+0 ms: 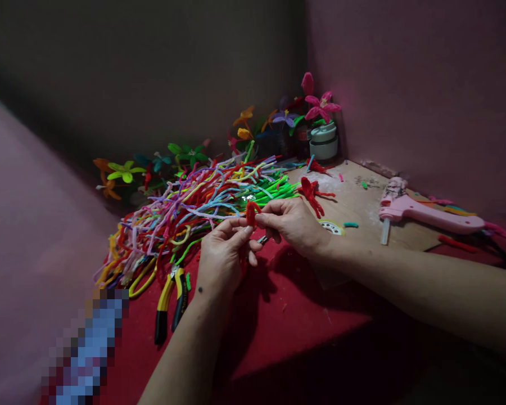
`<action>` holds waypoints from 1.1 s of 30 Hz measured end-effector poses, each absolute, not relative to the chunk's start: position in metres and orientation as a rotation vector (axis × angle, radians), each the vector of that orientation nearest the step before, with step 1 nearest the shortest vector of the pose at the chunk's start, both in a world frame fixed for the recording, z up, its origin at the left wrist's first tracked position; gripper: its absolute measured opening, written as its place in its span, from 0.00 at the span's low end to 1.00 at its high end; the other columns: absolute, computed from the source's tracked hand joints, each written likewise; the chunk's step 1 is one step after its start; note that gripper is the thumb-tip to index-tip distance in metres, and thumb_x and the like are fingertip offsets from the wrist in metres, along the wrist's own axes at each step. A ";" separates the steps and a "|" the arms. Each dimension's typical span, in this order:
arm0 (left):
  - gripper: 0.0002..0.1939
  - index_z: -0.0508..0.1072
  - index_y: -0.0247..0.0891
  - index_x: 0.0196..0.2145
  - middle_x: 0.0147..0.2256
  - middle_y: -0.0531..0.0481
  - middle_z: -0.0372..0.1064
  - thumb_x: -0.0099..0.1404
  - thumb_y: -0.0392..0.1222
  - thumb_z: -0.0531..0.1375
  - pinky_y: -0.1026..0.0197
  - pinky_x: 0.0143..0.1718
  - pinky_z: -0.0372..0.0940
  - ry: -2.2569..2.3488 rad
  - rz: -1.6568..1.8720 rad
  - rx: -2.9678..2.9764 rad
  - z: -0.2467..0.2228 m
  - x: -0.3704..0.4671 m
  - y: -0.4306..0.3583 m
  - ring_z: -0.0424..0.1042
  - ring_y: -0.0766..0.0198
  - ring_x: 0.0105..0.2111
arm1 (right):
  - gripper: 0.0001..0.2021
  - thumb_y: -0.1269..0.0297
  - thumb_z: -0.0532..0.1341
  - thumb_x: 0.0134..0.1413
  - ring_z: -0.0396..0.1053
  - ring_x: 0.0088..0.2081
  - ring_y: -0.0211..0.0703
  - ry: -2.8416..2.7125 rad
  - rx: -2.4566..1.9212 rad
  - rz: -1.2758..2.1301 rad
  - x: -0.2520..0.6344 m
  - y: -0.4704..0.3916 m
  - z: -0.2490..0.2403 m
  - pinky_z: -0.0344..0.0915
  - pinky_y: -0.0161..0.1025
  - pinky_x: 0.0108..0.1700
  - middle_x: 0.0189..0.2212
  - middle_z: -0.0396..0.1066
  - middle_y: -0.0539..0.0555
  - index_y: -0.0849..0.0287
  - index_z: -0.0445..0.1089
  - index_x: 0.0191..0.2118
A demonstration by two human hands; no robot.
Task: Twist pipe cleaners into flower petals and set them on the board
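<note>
Between my two hands is a small looped piece of red pipe cleaner (pixel 251 214). My left hand (pixel 224 247) pinches its lower end between thumb and fingers. From the right, my right hand (pixel 293 225) holds the same piece with its fingertips. A small metal tip (pixel 262 240) shows below my right fingers; what it belongs to is hidden. Just behind the hands lies a big pile of coloured pipe cleaners (pixel 185 197). Red bent pipe-cleaner pieces (pixel 314 197) lie beyond my right hand.
Yellow-black pliers (pixel 171 301) lie left on the red cloth (pixel 290 337). A pink glue gun (pixel 434 215) and a white tape roll (pixel 331 227) are on the wooden board (pixel 362 197). Pipe-cleaner flowers (pixel 320 107) and a grey-white container (pixel 324 142) stand near the walls.
</note>
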State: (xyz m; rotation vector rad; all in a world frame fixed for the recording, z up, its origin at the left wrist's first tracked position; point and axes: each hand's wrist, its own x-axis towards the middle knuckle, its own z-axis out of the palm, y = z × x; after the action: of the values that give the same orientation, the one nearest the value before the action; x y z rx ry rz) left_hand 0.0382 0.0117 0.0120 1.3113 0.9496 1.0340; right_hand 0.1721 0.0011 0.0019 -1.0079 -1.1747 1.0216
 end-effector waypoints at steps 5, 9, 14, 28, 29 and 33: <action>0.11 0.67 0.33 0.32 0.19 0.54 0.67 0.50 0.36 0.62 0.71 0.10 0.55 0.897 1.011 1.218 0.007 0.038 0.015 0.61 0.72 0.11 | 0.10 0.66 0.59 0.45 0.52 0.14 0.26 -1.240 -1.044 0.988 0.173 0.005 -0.004 0.50 0.29 0.18 0.12 0.59 0.45 0.64 0.63 0.18; 0.10 0.68 0.33 0.30 0.19 0.54 0.67 0.49 0.36 0.63 0.71 0.11 0.57 0.930 1.015 1.242 0.010 0.040 0.013 0.63 0.72 0.14 | 0.11 0.65 0.61 0.43 0.52 0.15 0.27 -1.265 -1.080 1.050 0.174 0.006 -0.005 0.49 0.29 0.18 0.11 0.57 0.45 0.64 0.63 0.16; 0.09 0.67 0.33 0.29 0.17 0.55 0.65 0.49 0.37 0.62 0.71 0.11 0.56 1.025 0.969 1.293 0.013 0.042 0.008 0.61 0.73 0.12 | 0.07 0.64 0.61 0.44 0.56 0.16 0.28 -1.161 -0.930 1.098 0.176 0.008 -0.002 0.52 0.29 0.18 0.16 0.62 0.46 0.64 0.67 0.24; 0.09 0.64 0.36 0.24 0.12 0.58 0.58 0.52 0.43 0.60 0.72 0.12 0.45 1.073 0.793 1.437 0.012 0.042 0.007 0.51 0.76 0.10 | 0.06 0.71 0.60 0.43 0.55 0.13 0.28 -0.812 -0.824 1.371 0.175 0.014 -0.002 0.48 0.27 0.13 0.12 0.62 0.47 0.64 0.64 0.21; 0.10 0.63 0.36 0.23 0.12 0.59 0.56 0.52 0.43 0.60 0.72 0.12 0.45 1.063 0.799 1.427 0.012 0.043 0.007 0.50 0.76 0.10 | 0.06 0.71 0.61 0.43 0.56 0.14 0.28 -0.841 -0.837 1.318 0.175 0.014 -0.002 0.48 0.27 0.14 0.12 0.62 0.47 0.64 0.64 0.21; 0.11 0.61 0.36 0.20 0.12 0.60 0.52 0.52 0.42 0.60 0.72 0.11 0.43 1.059 0.812 1.422 0.008 0.045 0.008 0.49 0.77 0.10 | 0.07 0.69 0.60 0.43 0.57 0.15 0.28 -0.945 -0.880 1.147 0.175 0.014 -0.004 0.51 0.27 0.15 0.14 0.63 0.47 0.64 0.64 0.21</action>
State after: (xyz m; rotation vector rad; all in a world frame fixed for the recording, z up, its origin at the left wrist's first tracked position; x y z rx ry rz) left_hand 0.0446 0.0081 0.0083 1.4216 1.0587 0.8123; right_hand 0.1747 0.0139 -0.0041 -0.8798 -0.9446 1.1472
